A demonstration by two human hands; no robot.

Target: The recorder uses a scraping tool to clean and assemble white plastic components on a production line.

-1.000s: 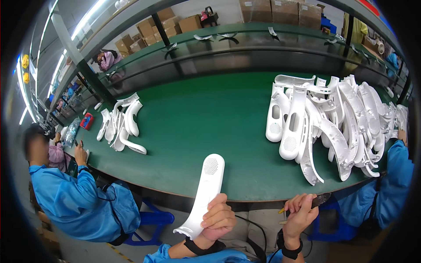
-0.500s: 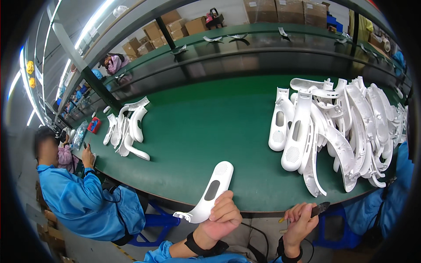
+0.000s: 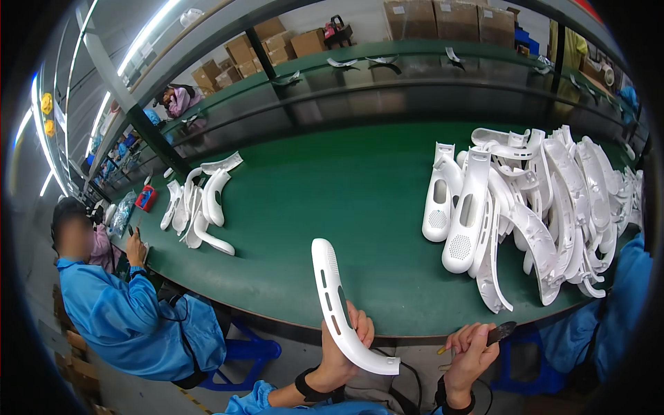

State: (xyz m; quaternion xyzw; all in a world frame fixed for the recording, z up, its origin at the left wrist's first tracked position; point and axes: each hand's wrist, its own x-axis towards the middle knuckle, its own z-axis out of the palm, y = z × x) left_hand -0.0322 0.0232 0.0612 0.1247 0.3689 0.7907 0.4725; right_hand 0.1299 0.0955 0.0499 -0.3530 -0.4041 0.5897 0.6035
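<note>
My left hand [image 3: 333, 363] grips a curved white plastic shell [image 3: 332, 297] with its lower part between thumb and fingers. The shell stands nearly upright over the table's front edge, its slotted side facing me and its bent end pointing right. My right hand [image 3: 470, 356] is closed around a hand tool [image 3: 502, 333] with a dark, flat end sticking out to the right. A small yellow tip shows at the tool's other side; most of it is hidden by my fingers, so its exact kind is unclear. Both wrists wear black bands.
A big heap of similar white shells [image 3: 553, 214] covers the right of the green table [image 3: 311, 187]. A smaller group of shells [image 3: 200, 207] lies at the left, near a red box [image 3: 146, 198]. A co-worker in blue [image 3: 114, 311] sits left; another blue sleeve [image 3: 588, 332] shows right.
My left hand has turned the shell from its perforated, oval-windowed face to its slotted edge, with the bent end swinging from left to right. My right hand has barely moved.
</note>
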